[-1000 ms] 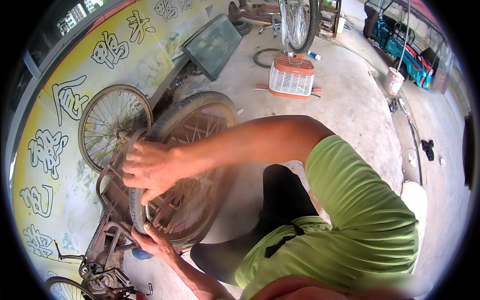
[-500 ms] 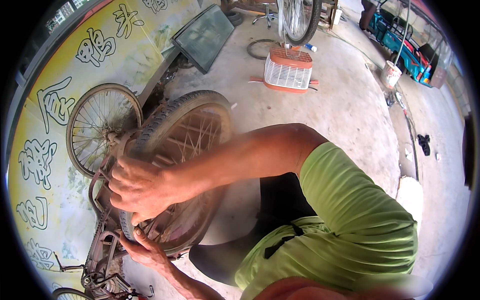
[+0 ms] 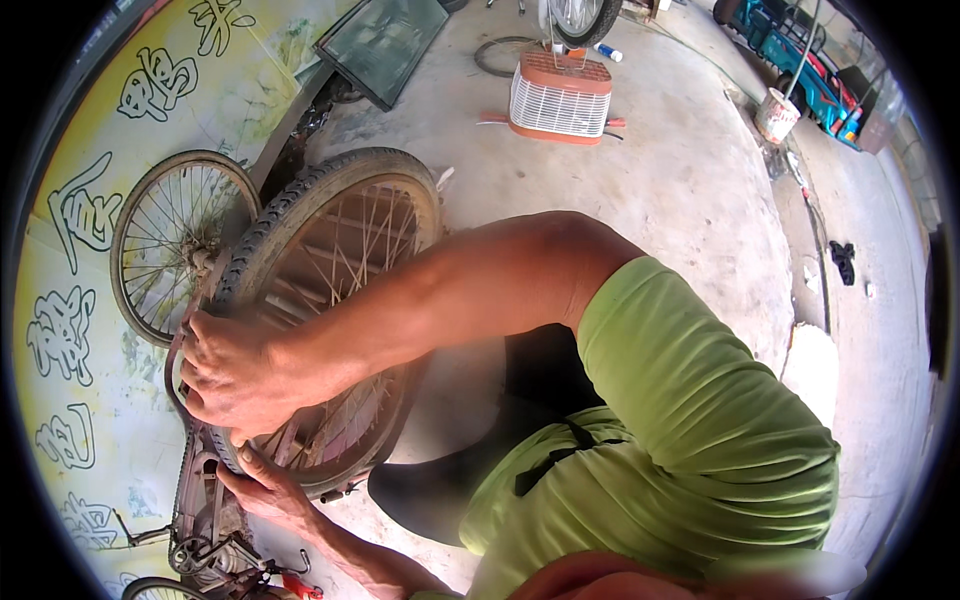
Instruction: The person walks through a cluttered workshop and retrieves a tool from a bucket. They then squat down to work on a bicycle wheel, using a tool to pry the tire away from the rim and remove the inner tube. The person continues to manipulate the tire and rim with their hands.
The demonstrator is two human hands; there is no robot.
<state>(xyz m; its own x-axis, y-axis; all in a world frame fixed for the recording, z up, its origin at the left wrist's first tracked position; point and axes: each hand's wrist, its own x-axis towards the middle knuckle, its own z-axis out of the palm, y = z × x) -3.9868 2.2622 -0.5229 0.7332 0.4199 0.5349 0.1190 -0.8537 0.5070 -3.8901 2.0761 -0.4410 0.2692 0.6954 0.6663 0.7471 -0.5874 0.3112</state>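
Gripping the tyre point(image 3: 345, 170) at left, the right hand point(image 3: 235, 375) curls over its tread; the left hand point(image 3: 265, 490) clasps it nearer. Its rubber seems stiff, hardly fragile: best held by the edge, with 2 hands.

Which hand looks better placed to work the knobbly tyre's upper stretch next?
Probably the right hand: it lies over the knobbly tyre, higher in view; the left hand is at the tyre's lower stretch.

Bright, diffuse daylight pales the concrete floor point(image 3: 680, 170) toward two o'clock, the wall point(image 3: 130, 395) bows along the black fisheye rim point(image 3: 5, 250) at nine, and an out-of-focus whitish smear point(image 3: 785, 573) lies near four-thirty.
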